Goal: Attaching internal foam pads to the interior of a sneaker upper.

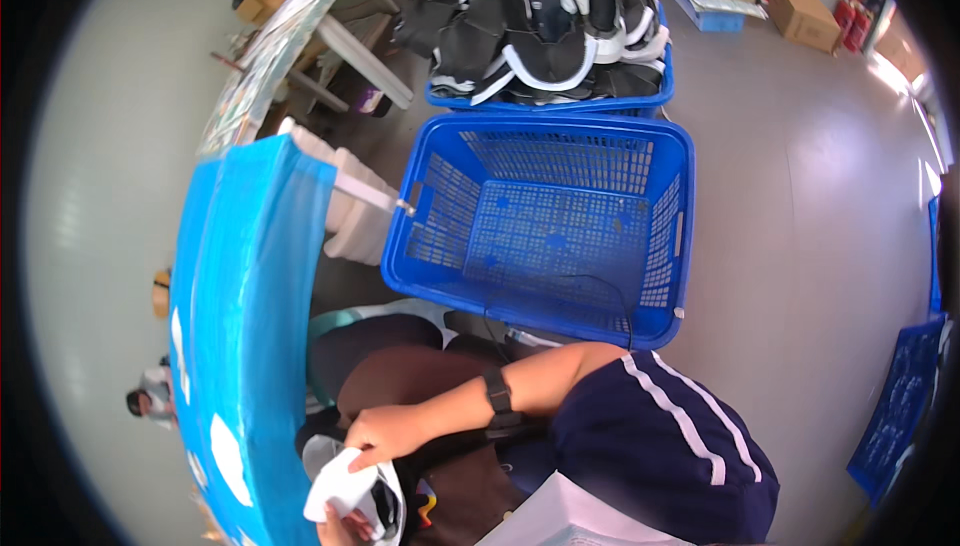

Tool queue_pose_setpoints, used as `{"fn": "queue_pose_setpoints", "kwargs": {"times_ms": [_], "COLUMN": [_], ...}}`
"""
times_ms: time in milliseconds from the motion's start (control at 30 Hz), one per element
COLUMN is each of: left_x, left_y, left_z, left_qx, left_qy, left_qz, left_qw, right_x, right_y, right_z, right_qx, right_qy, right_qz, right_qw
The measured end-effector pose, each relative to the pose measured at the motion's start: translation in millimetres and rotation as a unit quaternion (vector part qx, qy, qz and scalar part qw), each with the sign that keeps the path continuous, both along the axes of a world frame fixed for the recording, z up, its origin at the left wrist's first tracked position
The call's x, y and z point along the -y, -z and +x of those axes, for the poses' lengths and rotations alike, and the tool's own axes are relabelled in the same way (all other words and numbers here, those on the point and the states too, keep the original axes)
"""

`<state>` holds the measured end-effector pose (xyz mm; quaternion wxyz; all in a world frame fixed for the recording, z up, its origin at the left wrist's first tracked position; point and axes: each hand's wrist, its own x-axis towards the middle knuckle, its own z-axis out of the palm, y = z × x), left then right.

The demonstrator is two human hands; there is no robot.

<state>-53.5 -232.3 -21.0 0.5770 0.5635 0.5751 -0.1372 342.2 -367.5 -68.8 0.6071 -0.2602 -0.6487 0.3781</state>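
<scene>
- Grey floor (790, 216) stretches away to the right; a piece that slips off the lap could well end up down there and get dirty
- Bright blue sheeting (265, 206) covers the table at the left, its edge close beside the hands; in such a cramped gap, a sideways tug could drag the work against it
- Blue basket (560, 214) with slotted walls stands ahead of the person; the right arm lies near its closest rim, so a careless swing of the elbow might knock it
- Black-and-white shoe uppers (545, 51) rise in a loose heap above the rim of a second blue basket behind; if the front one is shoved back, the top pieces could slide off
- Right hand (388, 436) pinches the upper edge of the held work between thumb and fingers; a slack pinch would let it slide, too hard a one could crease it
- Left hand (345, 528) is at the lower end, partly hidden; how firmly it grips I cannot tell, and uneven pull between the hands could twist things
- White piece (342, 486) is over the lap at the bottom left, against a white-rimmed dark item (386, 498); being pale, it may smudge easily
- Thin dark cord (629, 308) loops in front of the nearer basket and could snag a sleeve
</scene>
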Motion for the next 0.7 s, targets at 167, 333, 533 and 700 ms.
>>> {"fn": "queue_pose_setpoints", "kwargs": {"times_ms": [167, 333, 533, 700], "left_x": [45.8, 27.9, -18.9, -10.1], "left_y": [-47.4, -81.7, -80.3, -89.7], "left_z": [126.2, 179.0, 191.7, 229.5], "left_qx": [-0.012, -0.031, 0.025, 0.002], "left_qy": [0.115, 0.457, 0.666, 0.619], "left_qz": [0.213, 0.408, 0.468, 0.446], "left_qw": [0.97, 0.79, 0.58, 0.646], "right_x": [11.8, 28.5, 49.0, 109.0], "right_y": [52.6, 51.6, 106.8, 201.6], "right_z": [23.2, 60.8, 106.6, 141.9], "right_qx": [-0.048, -0.061, 0.015, 0.258], "right_qy": [-0.109, -0.187, 0.181, 0.337], "right_qz": [-0.062, -0.168, -0.123, -0.391], "right_qw": [0.991, 0.966, 0.976, 0.816]}}
